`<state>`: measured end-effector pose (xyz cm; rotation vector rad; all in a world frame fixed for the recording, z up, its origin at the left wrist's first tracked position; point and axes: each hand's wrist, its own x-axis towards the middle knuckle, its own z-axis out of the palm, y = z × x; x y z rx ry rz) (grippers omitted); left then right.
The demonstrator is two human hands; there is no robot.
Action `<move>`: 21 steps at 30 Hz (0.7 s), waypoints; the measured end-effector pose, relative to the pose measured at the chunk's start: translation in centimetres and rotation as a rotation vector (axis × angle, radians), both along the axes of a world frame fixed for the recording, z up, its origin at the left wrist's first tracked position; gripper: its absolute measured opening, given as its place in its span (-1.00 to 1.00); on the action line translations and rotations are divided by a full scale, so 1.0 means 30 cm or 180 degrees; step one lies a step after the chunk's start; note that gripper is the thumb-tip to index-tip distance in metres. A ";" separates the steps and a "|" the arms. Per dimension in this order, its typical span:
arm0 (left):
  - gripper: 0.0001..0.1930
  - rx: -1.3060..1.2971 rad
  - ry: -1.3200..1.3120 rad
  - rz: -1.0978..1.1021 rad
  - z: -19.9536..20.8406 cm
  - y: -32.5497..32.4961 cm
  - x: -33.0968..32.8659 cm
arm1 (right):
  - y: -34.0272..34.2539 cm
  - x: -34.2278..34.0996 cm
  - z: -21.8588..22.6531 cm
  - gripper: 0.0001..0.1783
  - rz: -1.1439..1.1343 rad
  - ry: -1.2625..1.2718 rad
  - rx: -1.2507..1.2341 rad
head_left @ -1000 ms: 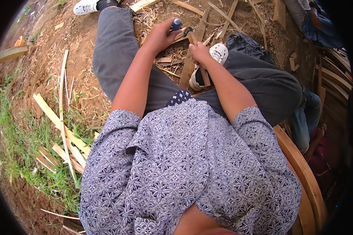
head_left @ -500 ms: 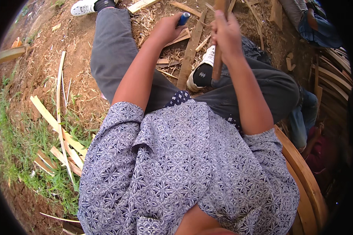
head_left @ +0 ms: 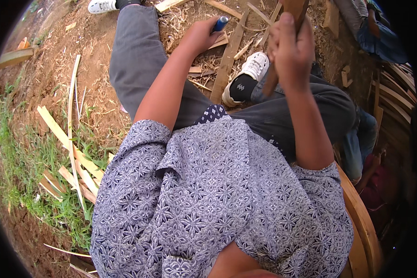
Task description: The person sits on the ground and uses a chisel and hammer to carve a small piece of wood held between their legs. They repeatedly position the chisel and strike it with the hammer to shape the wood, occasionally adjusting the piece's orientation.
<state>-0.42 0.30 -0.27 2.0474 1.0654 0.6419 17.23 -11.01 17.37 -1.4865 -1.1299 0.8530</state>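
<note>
My left hand (head_left: 200,36) is closed around a blue chisel handle (head_left: 220,23), its metal-ringed butt end showing; the blade is hidden behind the hand. My right hand (head_left: 293,58) grips a brown wooden mallet (head_left: 295,6), thick at the top edge of the view and narrowing to a handle below the fist. The mallet is raised to the right of the chisel, apart from it. Beyond and below the chisel a narrow wooden plank (head_left: 229,60) lies on the ground between my legs, beside my white shoe (head_left: 255,66).
Wood shavings and offcuts cover the soil ahead. Pale wood strips (head_left: 72,148) lie on grass at the left. A curved wooden piece (head_left: 363,222) is close by my right side. Other people (head_left: 380,39) sit at the right, near stacked slats (head_left: 396,95).
My right hand has lifted the mallet up and to the right, away from the chisel, and looks larger. The left hand has stayed almost in place. The whole view has shifted slightly.
</note>
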 end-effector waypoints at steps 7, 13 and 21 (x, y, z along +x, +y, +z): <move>-0.67 -0.0372 -0.0131 -0.0109 -0.004 0.004 -0.025 | -0.053 -0.032 -0.065 -0.67 0.0302 -0.0583 -0.0738; -0.69 -0.0328 -0.0122 -0.0164 -0.032 0.011 -0.038 | -0.088 -0.039 -0.171 -0.63 0.0293 -0.0591 -0.0644; -0.71 -0.0594 -0.0478 0.0294 -0.031 0.014 -0.094 | -0.014 -0.042 -0.168 -0.70 0.0094 0.0344 -0.0410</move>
